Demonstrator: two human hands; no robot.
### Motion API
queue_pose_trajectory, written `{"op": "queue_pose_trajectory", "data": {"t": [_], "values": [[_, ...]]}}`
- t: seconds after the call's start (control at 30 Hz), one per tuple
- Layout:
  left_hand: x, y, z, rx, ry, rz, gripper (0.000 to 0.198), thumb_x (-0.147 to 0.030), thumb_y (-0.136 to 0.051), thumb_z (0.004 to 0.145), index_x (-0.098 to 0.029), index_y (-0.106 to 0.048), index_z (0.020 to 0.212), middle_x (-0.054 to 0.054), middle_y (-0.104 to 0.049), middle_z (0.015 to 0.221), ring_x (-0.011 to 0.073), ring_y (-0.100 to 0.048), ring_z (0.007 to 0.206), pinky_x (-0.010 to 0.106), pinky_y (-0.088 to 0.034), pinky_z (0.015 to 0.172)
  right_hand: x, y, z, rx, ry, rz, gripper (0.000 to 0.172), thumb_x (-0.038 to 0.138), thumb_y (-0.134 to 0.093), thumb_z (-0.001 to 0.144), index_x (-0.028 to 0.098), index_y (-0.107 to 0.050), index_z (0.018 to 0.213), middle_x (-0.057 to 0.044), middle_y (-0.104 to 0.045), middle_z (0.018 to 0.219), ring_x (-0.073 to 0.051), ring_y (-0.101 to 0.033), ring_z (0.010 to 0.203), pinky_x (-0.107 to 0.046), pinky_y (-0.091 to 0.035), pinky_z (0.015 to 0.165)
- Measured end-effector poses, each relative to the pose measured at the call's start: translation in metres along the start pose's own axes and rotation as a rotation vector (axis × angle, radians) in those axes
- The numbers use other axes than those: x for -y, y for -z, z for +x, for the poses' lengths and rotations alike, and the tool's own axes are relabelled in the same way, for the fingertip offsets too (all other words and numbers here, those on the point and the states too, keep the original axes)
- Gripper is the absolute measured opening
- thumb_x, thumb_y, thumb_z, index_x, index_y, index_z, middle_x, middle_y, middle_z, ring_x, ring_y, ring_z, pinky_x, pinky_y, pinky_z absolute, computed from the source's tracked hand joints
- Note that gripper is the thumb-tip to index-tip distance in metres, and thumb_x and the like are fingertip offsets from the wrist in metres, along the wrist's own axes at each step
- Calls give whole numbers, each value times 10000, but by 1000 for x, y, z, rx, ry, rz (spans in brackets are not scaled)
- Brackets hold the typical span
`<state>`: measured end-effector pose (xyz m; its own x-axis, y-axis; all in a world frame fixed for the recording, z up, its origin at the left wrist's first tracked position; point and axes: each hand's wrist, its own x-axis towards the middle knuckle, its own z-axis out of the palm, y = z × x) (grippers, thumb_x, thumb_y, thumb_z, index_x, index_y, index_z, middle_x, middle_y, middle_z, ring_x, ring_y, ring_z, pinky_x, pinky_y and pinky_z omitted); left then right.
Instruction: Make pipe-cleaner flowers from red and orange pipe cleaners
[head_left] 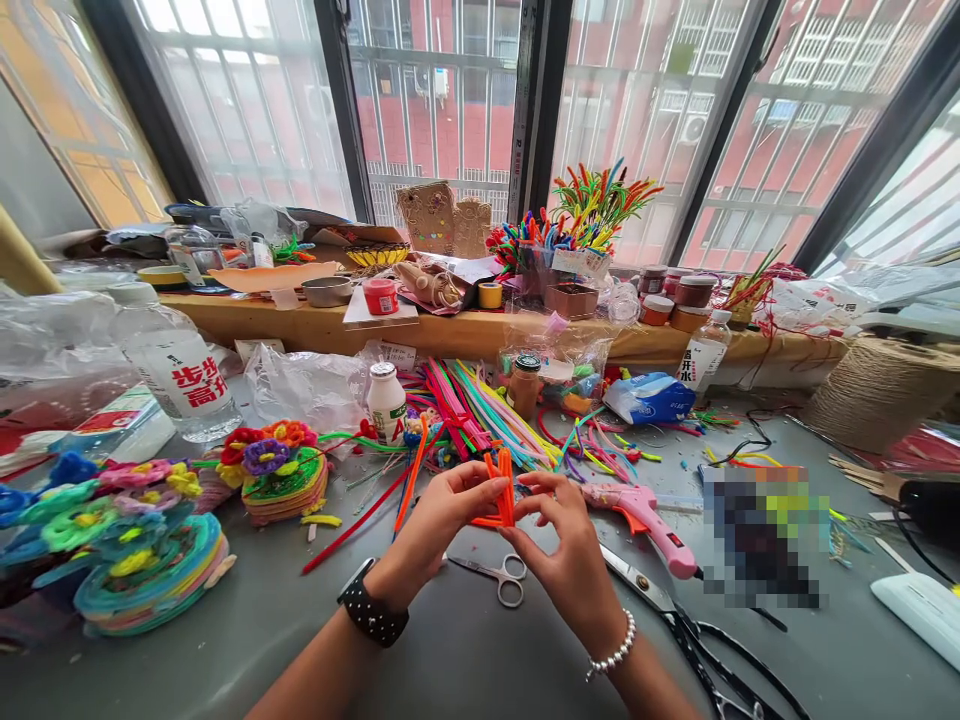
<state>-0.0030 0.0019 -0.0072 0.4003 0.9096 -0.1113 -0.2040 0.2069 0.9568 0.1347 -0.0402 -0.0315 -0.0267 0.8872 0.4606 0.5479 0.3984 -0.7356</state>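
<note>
A bent bundle of orange pipe cleaners point(505, 490) is raised over the middle of the grey table. My left hand point(457, 510) pinches it from the left, thumb in front. From the right, my right hand point(559, 530) has its thumb and a curled finger at the lower right edge of the bundle, the index finger lifted slightly apart. Beneath the hands lie small scissors point(499, 575). A pink glue gun point(649, 520) and large black-handled scissors point(660, 595) rest beside my right hand.
Pipe-cleaner flower pieces on coiled bases point(154, 575) stand at left, near a water bottle point(180, 375). Loose pipe cleaners point(487, 400), a white bottle point(387, 405) and a brown jar point(524, 388) lie beyond my hands. A twine spool point(874, 395) stands at right; a cluttered ledge point(465, 332) runs behind.
</note>
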Motion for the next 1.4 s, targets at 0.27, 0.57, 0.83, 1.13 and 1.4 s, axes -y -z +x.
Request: {"op": "queue_pose_trajectory", "data": {"t": [0.27,0.57,0.83,1.13,1.4], "values": [[3,1,1,48,-13,125,193,-289,-609,658,-121,-598,752,12,-607,672,136,-561,660,247,-429,633,0,3,1,23,-4,-19,50,156,-573,681,199,-573,707,-55,-493,999,-211,-430,989,-365,-357,838],[-8,15,2,-325,-338,448,206,-339,-544,697,-147,-578,762,22,-593,737,142,-548,687,251,-432,645,-11,10,6,-93,235,-463,93,113,-550,698,198,-588,696,-59,-535,987,-225,-457,958,-388,-361,816],[9,11,4,-39,-607,1172,209,-273,-455,778,-195,-605,901,42,-599,842,150,-542,785,263,-426,720,-17,7,6,-149,421,-649,95,145,-531,739,219,-591,743,-35,-568,987,-197,-474,968,-470,-211,957],[9,10,6,7,-461,1140,240,-299,-433,787,-166,-611,878,45,-591,786,142,-538,738,243,-429,679,-12,8,6,-216,369,-646,113,149,-501,758,220,-588,746,-40,-574,931,-190,-494,932,-503,-200,960],[9,10,6,100,-459,1219,249,-225,-361,815,-182,-590,902,44,-570,807,152,-515,791,256,-409,712,-12,5,4,-221,345,-620,106,154,-525,747,235,-590,770,-25,-574,921,-183,-501,903,-492,-195,966]]}}
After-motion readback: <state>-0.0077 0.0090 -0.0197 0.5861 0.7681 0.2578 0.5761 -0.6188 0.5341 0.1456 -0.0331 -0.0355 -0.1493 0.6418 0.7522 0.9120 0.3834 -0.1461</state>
